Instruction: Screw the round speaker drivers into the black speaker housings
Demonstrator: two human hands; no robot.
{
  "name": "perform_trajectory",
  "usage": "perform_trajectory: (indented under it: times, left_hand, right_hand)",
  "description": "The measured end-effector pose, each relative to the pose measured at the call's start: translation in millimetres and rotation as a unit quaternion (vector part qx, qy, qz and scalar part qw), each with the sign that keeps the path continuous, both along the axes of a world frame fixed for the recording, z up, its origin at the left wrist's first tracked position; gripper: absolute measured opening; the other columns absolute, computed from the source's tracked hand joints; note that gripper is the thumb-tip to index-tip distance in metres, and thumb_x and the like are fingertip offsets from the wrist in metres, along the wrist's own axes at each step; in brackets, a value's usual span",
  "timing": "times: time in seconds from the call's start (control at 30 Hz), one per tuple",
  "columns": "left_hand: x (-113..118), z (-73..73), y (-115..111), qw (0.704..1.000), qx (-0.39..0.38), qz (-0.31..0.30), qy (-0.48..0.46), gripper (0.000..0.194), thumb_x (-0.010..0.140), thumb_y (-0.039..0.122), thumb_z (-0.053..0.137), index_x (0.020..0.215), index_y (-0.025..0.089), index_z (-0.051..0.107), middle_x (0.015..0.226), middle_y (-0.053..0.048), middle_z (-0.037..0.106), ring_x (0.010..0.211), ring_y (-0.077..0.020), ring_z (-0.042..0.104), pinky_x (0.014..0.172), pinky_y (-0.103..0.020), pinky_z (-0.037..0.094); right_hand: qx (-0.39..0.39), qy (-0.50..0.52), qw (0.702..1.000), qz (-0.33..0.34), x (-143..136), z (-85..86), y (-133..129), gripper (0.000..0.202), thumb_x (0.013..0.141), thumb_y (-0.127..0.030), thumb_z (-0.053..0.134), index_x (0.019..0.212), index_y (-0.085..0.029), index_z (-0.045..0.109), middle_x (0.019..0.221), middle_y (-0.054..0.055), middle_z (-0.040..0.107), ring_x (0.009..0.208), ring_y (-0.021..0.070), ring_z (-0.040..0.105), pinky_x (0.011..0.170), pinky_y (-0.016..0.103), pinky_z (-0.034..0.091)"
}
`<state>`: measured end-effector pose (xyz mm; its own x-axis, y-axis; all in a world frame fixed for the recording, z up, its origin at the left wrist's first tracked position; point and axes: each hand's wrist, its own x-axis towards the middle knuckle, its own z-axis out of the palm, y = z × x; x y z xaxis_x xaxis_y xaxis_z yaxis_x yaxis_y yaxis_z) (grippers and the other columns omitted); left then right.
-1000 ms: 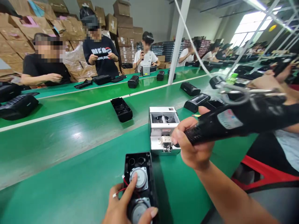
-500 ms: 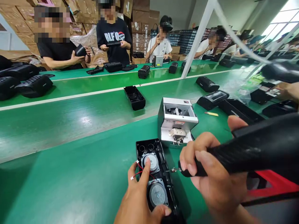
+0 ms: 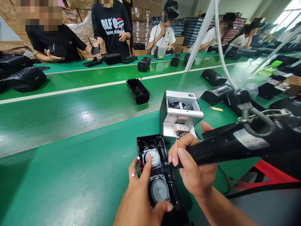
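A black speaker housing [image 3: 148,140] lies on the green bench with two round silver drivers, the upper driver [image 3: 155,158] and the lower driver [image 3: 160,190]. My left hand [image 3: 141,191] rests over it, fingers spread, the index fingertip on the upper driver and the thumb by the lower one. Red wires with white plugs [image 3: 133,174] show between its fingers. My right hand [image 3: 194,163] is wrapped round a black electric screwdriver [image 3: 221,144], held slanting with its tip at the housing's right side, near the upper driver. The exact contact point is too small to tell.
A silver WEIXIN machine [image 3: 182,116] stands behind the housing. An open black shell [image 3: 138,91] lies on the belt beyond. Black speakers [image 3: 213,77] and a yellow cutter [image 3: 215,109] are at the right. A white post [image 3: 202,34] rises there. Several people work across the belt.
My right hand and the screwdriver have moved left, bringing the tip to the housing. My left hand stays on it. Across the belt, a person's hands have moved apart, and the view has shifted slightly.
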<state>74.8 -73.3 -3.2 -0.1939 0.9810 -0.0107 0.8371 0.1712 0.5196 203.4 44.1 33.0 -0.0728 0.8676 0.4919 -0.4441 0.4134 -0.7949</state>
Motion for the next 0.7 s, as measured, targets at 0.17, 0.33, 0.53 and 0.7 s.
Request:
perform_trajectory:
  times: [0.17, 0.33, 0.53, 0.7]
  left_hand:
    - [2.2, 1.8, -0.4, 1.000, -0.024, 0.017, -0.002, 0.122, 0.066, 0.015, 0.089, 0.167, 0.039, 0.026, 0.169, -0.019, 0.034, 0.134, -0.0407, 0.066, 0.092, -0.045, 0.068]
    - [-2.2, -4.9, -4.2, 1.000, 0.006, 0.011, -0.009, 0.117, 0.071, 0.021, 0.084, 0.168, 0.043, 0.021, 0.169, -0.015, 0.037, 0.130, -0.0382, 0.069, 0.090, -0.044, 0.069]
    - [1.5, 7.6, 1.0, 1.000, -0.023, 0.010, -0.013, 0.116, 0.069, 0.017, 0.088, 0.167, 0.039, 0.029, 0.169, -0.019, 0.034, 0.138, -0.0424, 0.063, 0.094, -0.048, 0.067]
    - [4.1, 18.3, 7.4, 0.987, -0.098, 0.064, -0.110, 0.108, 0.068, 0.019, 0.086, 0.163, 0.038, 0.039, 0.172, -0.012, 0.035, 0.155, -0.0434, 0.042, 0.115, -0.053, 0.053]
  right_hand:
    - [-0.006, 0.003, 1.000, 0.013, 0.1, -8.0, 3.1, 0.059, 0.101, -0.012, 0.063, 0.151, -0.037, 0.042, 0.081, -0.007, 0.057, 0.056, 0.0126, 0.057, 0.055, 0.031, 0.053]
    - [0.004, -0.002, 1.000, 0.025, -0.6, -11.0, 6.9, 0.058, 0.102, -0.011, 0.061, 0.150, -0.038, 0.041, 0.082, -0.007, 0.054, 0.056, 0.0119, 0.055, 0.055, 0.030, 0.053]
    - [0.024, -0.044, 0.997, 0.051, 0.7, -18.9, 5.0, 0.049, 0.101, -0.015, 0.063, 0.140, -0.036, 0.044, 0.084, -0.005, 0.051, 0.061, 0.0136, 0.054, 0.055, 0.030, 0.051]
    - [0.011, -0.081, 0.996, 0.045, 0.0, -22.7, 3.6, 0.027, 0.100, -0.019, 0.066, 0.121, -0.029, 0.053, 0.081, -0.004, 0.051, 0.060, 0.0134, 0.052, 0.055, 0.030, 0.048]
